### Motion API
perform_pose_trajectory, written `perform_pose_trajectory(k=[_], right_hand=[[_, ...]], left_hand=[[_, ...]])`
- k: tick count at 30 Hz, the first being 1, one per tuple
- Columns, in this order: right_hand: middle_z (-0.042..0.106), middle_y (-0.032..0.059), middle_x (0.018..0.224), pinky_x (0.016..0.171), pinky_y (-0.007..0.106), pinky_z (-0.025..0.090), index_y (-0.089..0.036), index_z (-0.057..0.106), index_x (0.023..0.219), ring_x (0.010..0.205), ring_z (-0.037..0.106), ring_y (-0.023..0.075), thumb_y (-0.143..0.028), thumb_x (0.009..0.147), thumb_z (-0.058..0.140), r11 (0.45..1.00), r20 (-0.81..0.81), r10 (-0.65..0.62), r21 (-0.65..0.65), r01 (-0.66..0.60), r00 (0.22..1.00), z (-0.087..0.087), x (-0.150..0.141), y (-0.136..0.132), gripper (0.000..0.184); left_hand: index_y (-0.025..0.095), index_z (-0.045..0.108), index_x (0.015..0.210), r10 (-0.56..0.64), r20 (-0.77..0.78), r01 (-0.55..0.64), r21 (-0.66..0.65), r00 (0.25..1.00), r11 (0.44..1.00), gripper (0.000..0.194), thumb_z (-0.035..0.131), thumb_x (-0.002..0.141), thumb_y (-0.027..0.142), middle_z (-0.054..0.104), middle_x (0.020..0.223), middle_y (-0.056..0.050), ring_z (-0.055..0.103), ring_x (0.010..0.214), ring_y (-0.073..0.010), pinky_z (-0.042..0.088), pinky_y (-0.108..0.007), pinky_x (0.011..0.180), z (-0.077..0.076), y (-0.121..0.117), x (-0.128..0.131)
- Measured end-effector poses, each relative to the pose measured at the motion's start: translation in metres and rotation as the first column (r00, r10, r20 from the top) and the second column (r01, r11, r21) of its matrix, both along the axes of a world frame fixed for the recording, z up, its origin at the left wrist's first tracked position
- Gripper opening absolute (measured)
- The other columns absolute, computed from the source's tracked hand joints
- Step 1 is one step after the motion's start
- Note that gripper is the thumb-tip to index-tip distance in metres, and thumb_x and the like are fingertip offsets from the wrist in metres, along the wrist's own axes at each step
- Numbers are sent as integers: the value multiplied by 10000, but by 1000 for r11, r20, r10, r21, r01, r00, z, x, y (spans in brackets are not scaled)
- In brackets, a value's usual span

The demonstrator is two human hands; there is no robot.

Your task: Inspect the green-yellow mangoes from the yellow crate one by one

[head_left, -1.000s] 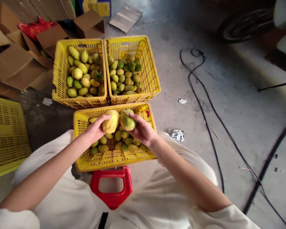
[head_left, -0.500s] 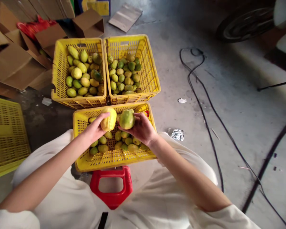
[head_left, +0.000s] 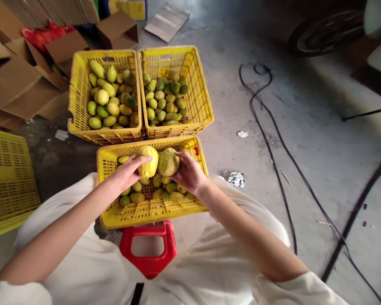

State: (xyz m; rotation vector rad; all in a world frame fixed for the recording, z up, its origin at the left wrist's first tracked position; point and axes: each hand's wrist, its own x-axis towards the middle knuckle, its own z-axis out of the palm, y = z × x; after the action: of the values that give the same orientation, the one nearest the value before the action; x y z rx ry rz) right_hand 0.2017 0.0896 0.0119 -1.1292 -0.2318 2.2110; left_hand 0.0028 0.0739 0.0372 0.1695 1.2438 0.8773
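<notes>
My left hand [head_left: 133, 171] is closed around a yellow papaya [head_left: 148, 161], thumb lying across its face. A duller yellow-green papaya [head_left: 168, 162] is gripped in my right hand [head_left: 190, 173], from its right side. The two fruits are side by side, nearly touching, above the near yellow crate [head_left: 130, 219]. Inside that crate lie several smaller green and yellow papayas [head_left: 177, 197], partly hidden by my hands. The fingers under each held fruit are mostly out of sight.
Beyond stand two more yellow crates, left [head_left: 106, 134] and right [head_left: 206, 97], both holding papayas. Another yellow crate [head_left: 9, 178] is at far left, below cardboard boxes [head_left: 22, 89]. A red plastic handle-shaped piece [head_left: 149, 267] sits between my knees. Black cables [head_left: 273, 161] cross the floor at right.
The right-hand papaya has been turned, now showing a yellower, duller side instead of the green one. My left hand shifted the yellow papaya slightly right and its thumb moved further over it.
</notes>
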Motion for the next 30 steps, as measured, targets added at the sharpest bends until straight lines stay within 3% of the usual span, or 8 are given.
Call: perform_pose_trajectory(k=[6, 11, 14, 17, 20, 24, 26, 30], right_hand=[[856, 89, 1117, 1101, 476, 696, -240, 727, 1097, 1251, 800, 318, -364, 886, 865, 992, 37, 72, 102, -76, 997, -2, 3, 2, 281], [863, 80, 1115, 1136, 466, 676, -248, 732, 1040, 1223, 807, 320, -390, 688, 1063, 976, 60, 124, 173, -133, 990, -2, -7, -10, 503], [856, 76, 1116, 1098, 474, 696, -252, 721, 1041, 1186, 815, 322, -374, 643, 1085, 977, 75, 121, 170, -132, 990, -3, -10, -15, 553], [853, 81, 1131, 1093, 482, 703, -249, 718, 1065, 1173, 823, 318, -412, 763, 1011, 981, 74, 130, 135, -139, 989, -4, -7, -12, 452], [858, 106, 1138, 1105, 526, 702, -240, 707, 1080, 1232, 818, 337, -418, 913, 813, 991, 12, 118, 55, -119, 993, -2, 2, -3, 266], [864, 131, 1188, 1103, 582, 699, -222, 716, 1174, 1300, 803, 360, -387, 954, 683, 996, -58, 77, 40, -74, 995, 4, 11, 7, 277], [869, 117, 1180, 1082, 542, 714, -227, 722, 1185, 1253, 822, 336, -385, 950, 739, 995, -44, 75, 73, -72, 996, 7, 11, 8, 283], [870, 40, 1075, 889, 324, 744, -252, 737, 1096, 984, 847, 215, -371, 870, 932, 991, 14, 90, 102, -90, 996, 6, 5, 4, 321]], left_hand=[[155, 809, 1028, -18, -60, 20, 28, 998, 999, 461, 1053, 636, 170, 872, 1023, -112, 832, 1065, -304, 650, -288, 764, -3, 3, -5], [203, 801, 954, -28, -57, 25, -42, 998, 999, 454, 1098, 611, 178, 860, 964, -88, 826, 992, -286, 636, -279, 717, -15, -5, 2], [197, 793, 978, -43, -36, 39, -98, 998, 994, 466, 1098, 627, 187, 867, 996, -104, 836, 997, -304, 639, -292, 696, -20, -11, 5], [193, 791, 1017, -47, -31, 44, -90, 998, 995, 418, 1054, 693, 191, 878, 1061, -112, 845, 1036, -312, 658, -299, 710, -18, -11, 5], [186, 800, 1091, -28, -28, 25, -81, 999, 996, 358, 974, 778, 184, 880, 1137, -138, 838, 1141, -335, 698, -329, 793, -10, -5, 2], [145, 785, 1219, 20, 28, -17, -97, 999, 995, 378, 853, 848, 147, 870, 1199, -170, 828, 1217, -373, 734, -421, 911, 0, 4, -1], [140, 779, 1200, 49, 46, -45, -85, 998, 995, 342, 824, 861, 128, 873, 1160, -162, 844, 1169, -358, 742, -431, 908, 1, 5, -3], [140, 766, 1068, 53, 54, -49, -71, 997, 996, 235, 882, 865, 161, 872, 1053, -159, 866, 1070, -336, 749, -412, 870, -3, 4, -3]])
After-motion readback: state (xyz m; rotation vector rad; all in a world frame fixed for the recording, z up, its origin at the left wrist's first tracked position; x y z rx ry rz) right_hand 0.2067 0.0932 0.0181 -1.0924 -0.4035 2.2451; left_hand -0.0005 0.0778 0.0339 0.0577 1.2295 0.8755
